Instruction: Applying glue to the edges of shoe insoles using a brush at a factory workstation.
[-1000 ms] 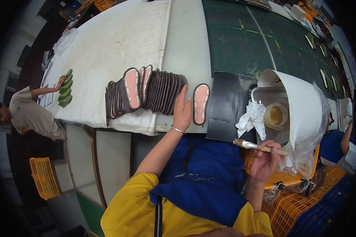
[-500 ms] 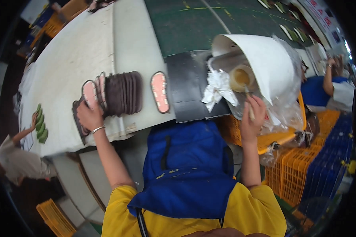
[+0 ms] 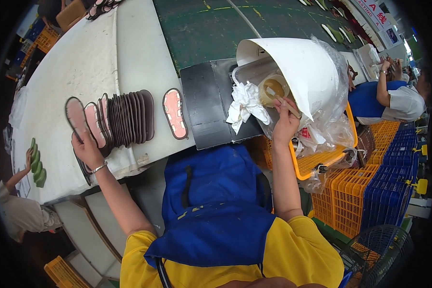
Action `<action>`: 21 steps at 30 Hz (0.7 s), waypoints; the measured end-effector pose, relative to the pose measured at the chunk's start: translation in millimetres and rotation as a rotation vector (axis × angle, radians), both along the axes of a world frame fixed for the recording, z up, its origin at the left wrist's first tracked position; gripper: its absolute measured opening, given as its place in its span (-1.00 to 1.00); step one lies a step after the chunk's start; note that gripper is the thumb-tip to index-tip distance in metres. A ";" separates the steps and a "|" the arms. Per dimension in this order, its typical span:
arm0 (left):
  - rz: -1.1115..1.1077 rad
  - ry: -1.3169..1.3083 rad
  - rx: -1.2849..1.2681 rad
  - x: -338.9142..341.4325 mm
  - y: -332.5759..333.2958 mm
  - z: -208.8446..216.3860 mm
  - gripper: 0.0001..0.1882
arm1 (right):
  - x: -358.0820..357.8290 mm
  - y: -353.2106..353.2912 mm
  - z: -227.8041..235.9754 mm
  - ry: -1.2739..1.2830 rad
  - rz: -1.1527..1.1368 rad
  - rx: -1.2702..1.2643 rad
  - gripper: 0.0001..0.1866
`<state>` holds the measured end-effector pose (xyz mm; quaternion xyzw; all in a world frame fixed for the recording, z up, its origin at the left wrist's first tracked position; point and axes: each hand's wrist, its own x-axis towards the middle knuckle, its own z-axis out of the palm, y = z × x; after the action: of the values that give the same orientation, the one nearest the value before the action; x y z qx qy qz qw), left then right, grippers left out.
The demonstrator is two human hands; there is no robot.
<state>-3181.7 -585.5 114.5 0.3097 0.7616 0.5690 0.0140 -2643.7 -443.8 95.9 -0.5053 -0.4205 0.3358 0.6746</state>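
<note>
My left hand (image 3: 87, 150) grips a dark-edged shoe insole (image 3: 76, 113) with a pinkish face, tilted up at the left end of a row. Right beside it, several dark insoles (image 3: 132, 117) stand packed together, pink faces showing at their left end. My right hand (image 3: 286, 122) is closed on a brush (image 3: 294, 110) with a light wooden handle, held at a tub (image 3: 269, 81) of amber liquid. The brush's bristles are hidden. A single pink insole (image 3: 175, 114) with pale tabs round its edge lies flat between the row and the black board (image 3: 205, 108).
Crumpled white cloth (image 3: 247, 103) lies beside the tub, and a curved white sheet (image 3: 307, 62) arches over it. A yellow crate (image 3: 317, 165) stands at the table edge. Co-workers sit at far right and far left, one hand (image 3: 29, 158) near green soles (image 3: 37, 165).
My left hand has raised an insole away from the row's left end. My right hand has tilted the brush and sits closer to the tub. The whole view has shifted slightly.
</note>
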 end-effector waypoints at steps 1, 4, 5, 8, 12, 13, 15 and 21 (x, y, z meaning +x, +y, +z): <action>-0.131 -0.241 0.249 3.6 -3.1 2.8 -0.75 | -4.8 -1.7 6.2 0.075 -0.006 0.014 -0.72; -0.471 -0.554 0.464 61.8 7.5 43.5 -0.64 | -10.9 -5.3 16.0 0.069 -0.054 0.098 -0.73; -0.506 -0.672 0.499 90.2 14.4 58.7 -0.58 | -11.7 -6.7 16.3 0.065 -0.053 0.097 -0.73; -0.733 -0.930 0.497 144.3 25.2 59.7 -0.44 | -8.1 -11.2 17.5 -0.145 -0.085 0.150 -0.74; -0.867 -1.143 0.409 201.6 34.0 50.2 -0.49 | -5.1 -25.9 24.6 -0.141 -0.003 0.111 -0.76; -0.882 -1.228 0.388 210.9 35.5 44.0 -0.50 | -6.1 -29.3 31.5 -0.131 -0.002 0.157 -0.78; -0.957 -1.309 0.358 228.8 37.2 39.1 -0.51 | -7.4 -31.8 46.7 -0.487 -0.078 0.199 -0.80; -1.045 -1.337 0.263 258.8 33.1 37.5 -0.49 | 3.2 -41.1 32.0 -0.152 0.108 -0.016 -0.82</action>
<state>-2922.9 -552.4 151.9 0.2195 0.2810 0.6362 0.6842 -2640.6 -484.9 127.9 -0.5113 -0.4943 0.3360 0.6175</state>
